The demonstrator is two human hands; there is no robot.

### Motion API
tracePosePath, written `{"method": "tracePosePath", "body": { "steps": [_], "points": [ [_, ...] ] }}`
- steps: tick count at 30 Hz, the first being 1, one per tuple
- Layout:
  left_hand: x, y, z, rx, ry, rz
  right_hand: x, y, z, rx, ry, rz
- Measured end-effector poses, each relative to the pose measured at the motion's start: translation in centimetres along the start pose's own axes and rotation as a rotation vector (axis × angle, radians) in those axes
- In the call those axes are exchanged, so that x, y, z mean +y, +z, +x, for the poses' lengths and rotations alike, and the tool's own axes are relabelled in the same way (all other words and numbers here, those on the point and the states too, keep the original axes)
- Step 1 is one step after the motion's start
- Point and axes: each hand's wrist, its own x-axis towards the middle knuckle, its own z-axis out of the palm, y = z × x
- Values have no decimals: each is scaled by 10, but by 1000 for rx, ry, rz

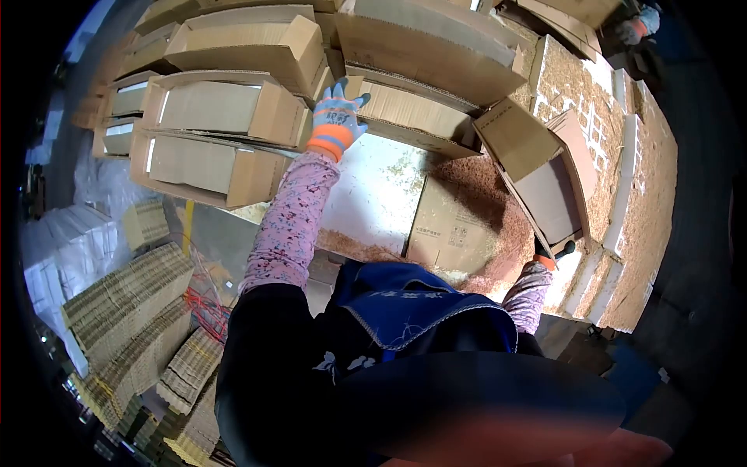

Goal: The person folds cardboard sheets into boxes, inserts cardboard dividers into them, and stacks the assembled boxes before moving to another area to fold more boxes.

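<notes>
My left hand [338, 117], in a grey and orange glove, reaches forward with its fingers apart at the left end of a long open cardboard box [412, 110]. My right hand [554, 255], gloved too, is at the near edge of an open box [548, 198] that stands tilted on the right. Its fingers are partly hidden behind the cardboard, and the thumb side shows at the box's corner. Between the hands a flat printed cardboard piece [447, 233] lies on the white work surface [373, 191], with brown shavings around it.
Open boxes [206, 109] stand in rows at the left and back. White blocks with brown shavings [622, 187] are on the right. Stacked corrugated sheets [128, 300] and red cords [206, 300] are at the lower left. Another person's gloved hand [640, 27] shows at the upper right.
</notes>
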Motion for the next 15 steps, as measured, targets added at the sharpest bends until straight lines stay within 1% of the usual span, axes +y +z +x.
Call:
{"method": "tracePosePath", "body": {
  "steps": [6,8,9,11,15],
  "points": [
    [-1,8,-5,3,3,-11,-12,15,21,-7,-17,-50],
    [-2,9,-8,74,52,31,-13,21,26,-8,-8,-76],
    [-3,10,-9,72,50,31,-12,25,29,-5,-2,-96],
    [-5,11,-6,45,97,-2,-8,38,41,-8,27,-133],
    [-6,17,-5,70,72,-31,9,83,77,0,150,-274]
  ]
}}
